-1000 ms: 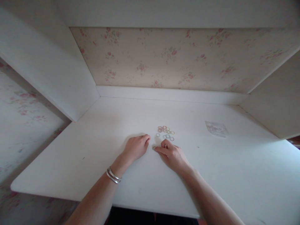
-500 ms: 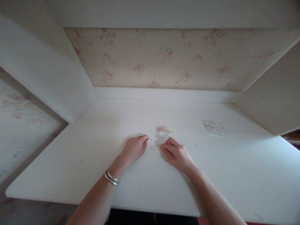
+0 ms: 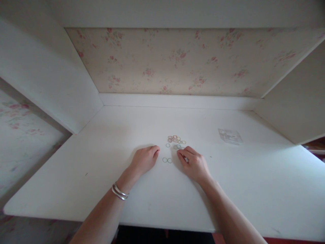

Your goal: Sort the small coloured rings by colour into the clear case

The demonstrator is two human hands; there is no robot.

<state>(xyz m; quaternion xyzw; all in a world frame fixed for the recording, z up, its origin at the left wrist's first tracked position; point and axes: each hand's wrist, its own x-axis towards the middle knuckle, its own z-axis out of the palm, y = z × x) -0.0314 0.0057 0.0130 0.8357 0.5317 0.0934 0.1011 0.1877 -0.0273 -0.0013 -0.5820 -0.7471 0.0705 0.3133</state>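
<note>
My left hand [image 3: 145,158] rests on the white tabletop in a loose fist, nothing showing from its fingers. My right hand [image 3: 194,162] is closed with bent fingers just right of some pale green rings [image 3: 175,147]; its fingertips partly cover that group, and anything between them is hidden. Two thin greenish rings [image 3: 165,160] lie side by side between the hands. A single ring [image 3: 168,145] is further back. Behind it is a small overlapping cluster of red, orange and yellowish rings [image 3: 174,139]. Whether the rings are rubber or metal cannot be made out.
A clear plastic box [image 3: 230,136] stands at the back right of the white desk [image 3: 122,125]. A small dark mark [image 3: 86,174] is on the left, and a speck [image 3: 210,157] on the right. Side panels and a papered back wall enclose the desk.
A second ring now lies beside the one between the hands. My right hand has shifted slightly right, away from it. The left hand stays in place; the view has moved a little.
</note>
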